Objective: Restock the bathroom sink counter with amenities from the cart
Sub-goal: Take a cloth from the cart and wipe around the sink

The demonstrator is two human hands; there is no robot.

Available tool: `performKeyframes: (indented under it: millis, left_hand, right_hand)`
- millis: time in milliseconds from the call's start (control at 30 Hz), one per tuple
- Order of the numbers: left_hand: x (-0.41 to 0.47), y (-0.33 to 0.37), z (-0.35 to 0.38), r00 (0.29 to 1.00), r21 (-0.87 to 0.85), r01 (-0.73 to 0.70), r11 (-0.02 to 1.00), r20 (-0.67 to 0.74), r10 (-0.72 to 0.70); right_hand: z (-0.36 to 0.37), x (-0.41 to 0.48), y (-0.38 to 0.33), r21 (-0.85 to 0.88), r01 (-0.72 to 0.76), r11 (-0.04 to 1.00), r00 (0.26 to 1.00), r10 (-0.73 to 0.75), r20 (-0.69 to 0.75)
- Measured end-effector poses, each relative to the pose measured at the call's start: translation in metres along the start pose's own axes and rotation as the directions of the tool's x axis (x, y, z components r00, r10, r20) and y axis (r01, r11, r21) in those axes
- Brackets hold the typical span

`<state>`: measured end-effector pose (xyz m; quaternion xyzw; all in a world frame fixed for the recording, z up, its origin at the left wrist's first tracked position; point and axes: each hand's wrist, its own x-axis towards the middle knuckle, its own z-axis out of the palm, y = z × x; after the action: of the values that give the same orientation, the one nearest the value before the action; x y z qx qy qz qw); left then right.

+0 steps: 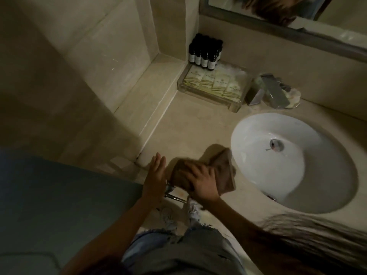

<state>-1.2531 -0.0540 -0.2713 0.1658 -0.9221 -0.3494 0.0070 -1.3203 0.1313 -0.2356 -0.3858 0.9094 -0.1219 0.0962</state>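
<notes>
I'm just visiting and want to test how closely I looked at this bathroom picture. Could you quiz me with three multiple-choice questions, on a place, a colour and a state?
1. Where do the dark bottles stand?
A. In the basin
B. At the back of the clear tray, in the corner
C. On the floor

2. What colour is the cloth that the right hand grips?
A. Brown
B. White
C. Blue

3. How is the left hand?
A. Gripping a bottle
B. Clenched in a fist
C. Open, fingers straight

Answers:
1. B: the bottles cluster behind the sachets, against the wall corner.
2. A: the cloth looks brown against the pale counter.
3. C: its fingers are stretched out beside the cloth and hold nothing.
</notes>
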Motion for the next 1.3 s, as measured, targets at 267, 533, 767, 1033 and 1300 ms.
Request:
performKeyframes:
  millis: [267,533,767,1033,1300]
  left_hand:
    - [-0.006,0.002,-0.005,0.999,-0.018,0.028,0.999,-0.015,-0.029]
    - [-0.046,-0.020,-0.014,0.991,-0.065,0.114,0.991,-0.069,-0.119]
    - [-0.062,-0.031,-0.016,0.958,-0.148,0.250,0.957,-0.103,-0.267]
    - [-0.058,-0.009,-0.018,0.914,-0.157,0.386,0.909,-0.065,-0.400]
    - [-0.055,-0.019,-0.013,0.878,-0.023,0.470,0.882,-0.090,-0.470]
  right_hand:
    - [-0.011,-0.053,0.077,-0.029,0.122,0.992,0.992,-0.123,-0.033]
    - [-0.021,0.040,0.034,-0.010,-0.178,0.984,0.984,0.178,0.021]
    - [0.005,0.069,-0.019,0.007,0.329,0.944,0.942,-0.329,0.062]
    - [-0.001,0.111,-0.029,-0.016,0.476,0.879,0.868,-0.467,0.169]
    - [-0.001,0.132,-0.053,0.068,0.372,0.926,0.923,-0.376,0.083]
